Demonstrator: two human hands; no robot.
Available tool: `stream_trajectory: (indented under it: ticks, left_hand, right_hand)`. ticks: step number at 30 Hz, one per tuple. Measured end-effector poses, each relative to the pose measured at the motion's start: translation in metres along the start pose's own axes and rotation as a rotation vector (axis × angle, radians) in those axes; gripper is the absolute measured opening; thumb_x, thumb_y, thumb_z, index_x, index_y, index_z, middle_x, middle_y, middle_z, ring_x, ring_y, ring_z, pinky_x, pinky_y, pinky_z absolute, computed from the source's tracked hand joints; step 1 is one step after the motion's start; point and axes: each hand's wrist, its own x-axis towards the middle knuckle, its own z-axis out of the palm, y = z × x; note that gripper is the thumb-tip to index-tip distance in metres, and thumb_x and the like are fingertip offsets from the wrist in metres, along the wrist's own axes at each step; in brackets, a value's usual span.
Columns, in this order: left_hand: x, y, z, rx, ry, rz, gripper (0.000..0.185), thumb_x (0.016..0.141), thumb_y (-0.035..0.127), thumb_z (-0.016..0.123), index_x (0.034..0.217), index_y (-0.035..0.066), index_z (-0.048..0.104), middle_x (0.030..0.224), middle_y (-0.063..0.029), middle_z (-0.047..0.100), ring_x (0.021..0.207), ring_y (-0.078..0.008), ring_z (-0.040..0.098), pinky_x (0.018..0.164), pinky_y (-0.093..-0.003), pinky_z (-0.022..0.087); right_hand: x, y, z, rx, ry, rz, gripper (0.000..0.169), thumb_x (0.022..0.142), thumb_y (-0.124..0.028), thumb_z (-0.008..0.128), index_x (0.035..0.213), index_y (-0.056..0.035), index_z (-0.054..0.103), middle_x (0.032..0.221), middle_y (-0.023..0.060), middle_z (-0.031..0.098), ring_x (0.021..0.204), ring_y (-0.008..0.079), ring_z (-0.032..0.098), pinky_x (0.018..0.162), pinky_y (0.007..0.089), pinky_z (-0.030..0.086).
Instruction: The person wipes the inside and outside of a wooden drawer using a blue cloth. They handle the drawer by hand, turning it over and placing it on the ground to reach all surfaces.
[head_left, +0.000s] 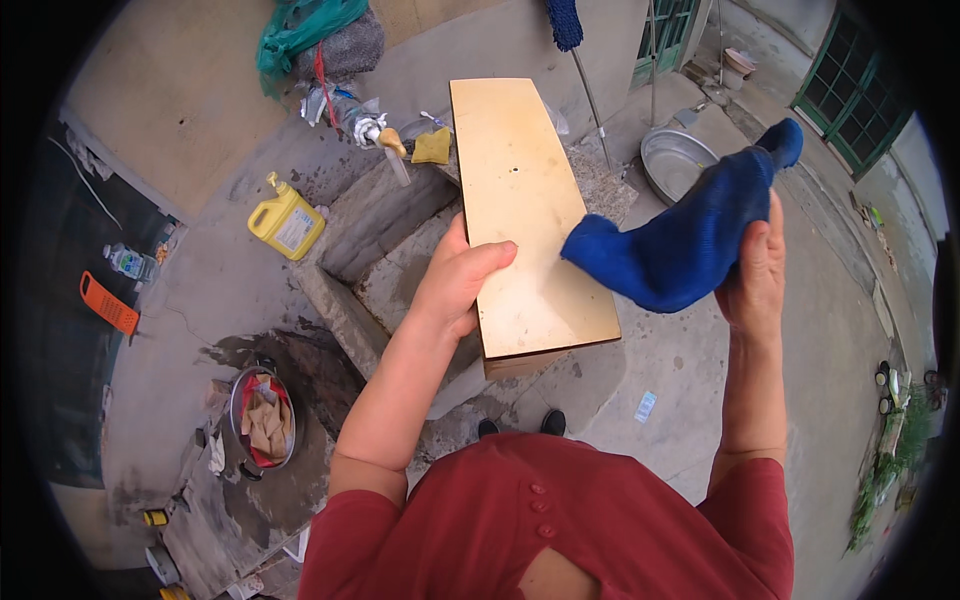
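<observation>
My left hand (459, 281) grips the left side of a pale wooden drawer-like piece (532, 217), its thumb laid over the face. That flat face has a small dark hole and a few faint marks; a brown side shows below its lower edge. To the right, my right hand (754, 262) holds a blue knitted cloth (667, 244), perhaps a sock. One end of the cloth hangs over or against the panel's right edge; whether it touches cannot be told. Beneath the wooden piece lies a concrete sink (349, 300), partly hidden by it.
A wrapped tap (390, 142) juts over the sink beside a yellow sponge (432, 146). On the left rim stands a yellow pump jug (289, 221). A metal basin (675, 161) rests on the ground behind the cloth. At lower left sits a pot (264, 420) containing brown paper or cloth.
</observation>
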Motion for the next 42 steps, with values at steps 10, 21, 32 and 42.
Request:
stream_trajectory:
  ticks: [10,21,32,42]
  left_hand:
    - [-0.009,-0.004,0.009,-0.101,-0.066,0.006,0.063,0.081,-0.001,0.050,0.136,0.003,0.021,0.124,-0.0138,0.046,0.106,-0.0207,0.056,0.087,-0.0352,0.050]
    - [0.008,0.001,0.009,0.016,0.109,0.053,0.039,0.092,0.017,0.048,0.125,-0.003,0.041,0.115,-0.0150,0.056,0.099,-0.0209,0.060,0.084,-0.0346,0.051]
    - [-0.002,-0.010,-0.007,-0.167,0.031,0.099,0.054,0.096,0.042,0.042,0.129,0.000,0.041,0.119,-0.0148,0.054,0.103,-0.0221,0.058,0.087,-0.0331,0.049]
    - [-0.016,-0.009,-0.003,-0.117,0.032,0.073,0.036,0.100,0.023,0.035,0.128,0.000,0.038,0.118,-0.0130,0.054,0.100,-0.0225,0.061,0.086,-0.0371,0.053]
  right_hand:
    - [0.116,0.117,0.069,-0.908,-0.566,-0.040,0.037,0.095,-0.027,0.041,0.090,0.0044,0.059,0.089,0.0267,0.060,0.090,0.0436,0.055,0.079,0.0456,0.044]
    - [0.159,0.160,0.065,-0.993,-0.504,-0.133,0.040,0.093,-0.031,0.040,0.102,0.0002,0.063,0.098,0.0224,0.063,0.094,0.0391,0.058,0.083,0.0439,0.045]
    - [-0.032,0.007,0.117,-1.092,-0.788,-0.130,0.043,0.086,-0.037,0.056,0.118,-0.0091,0.053,0.111,0.0180,0.053,0.099,0.0383,0.053,0.081,0.0455,0.044]
    - [0.096,0.112,0.094,-0.971,-0.533,-0.192,0.035,0.093,-0.028,0.045,0.098,0.0035,0.061,0.090,0.0254,0.062,0.088,0.0415,0.057,0.078,0.0449,0.045]
